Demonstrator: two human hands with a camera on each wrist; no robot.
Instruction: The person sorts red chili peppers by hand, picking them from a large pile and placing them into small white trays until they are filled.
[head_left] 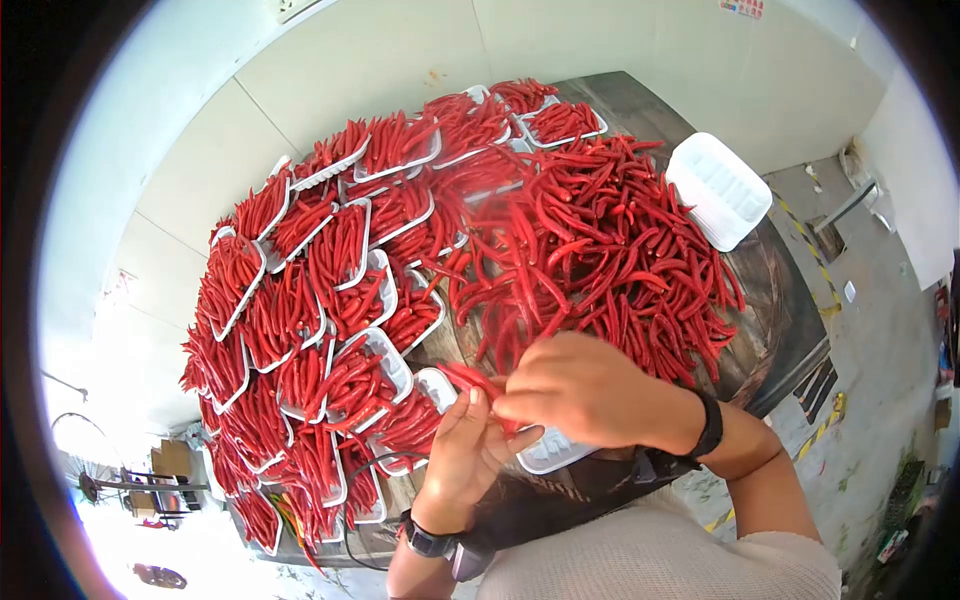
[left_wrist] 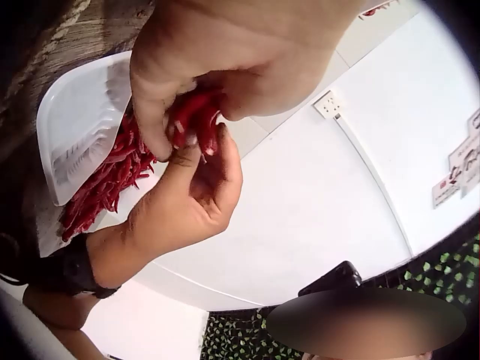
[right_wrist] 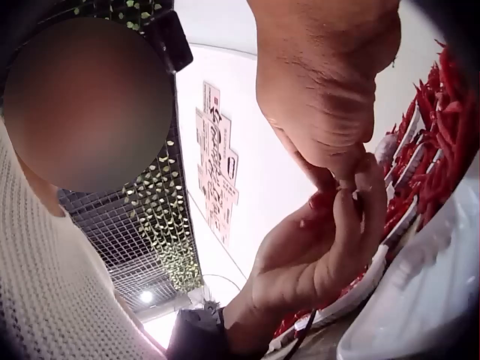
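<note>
Both hands meet above the table's near edge. The left hand [head_left: 468, 450] holds a few red chilies [head_left: 470, 380] between thumb and fingers. The right hand [head_left: 580, 388] touches the same chilies with curled fingers, pinching their ends. In the left wrist view, chilies [left_wrist: 196, 116] show between the left hand [left_wrist: 247, 45] and the right hand [left_wrist: 184, 195]. In the right wrist view, the fingers of the right hand [right_wrist: 322, 90] meet those of the left hand [right_wrist: 307, 262], and the chilies are mostly hidden. A white tray [head_left: 550, 452] lies below the right hand.
Many white trays filled with red chilies [head_left: 340, 240] cover the table's left and back. A large loose chili heap [head_left: 610, 250] lies beyond the hands. Stacked white trays [head_left: 722, 190] stand at the back right. A partly covered tray [head_left: 437, 388] lies beside the left hand.
</note>
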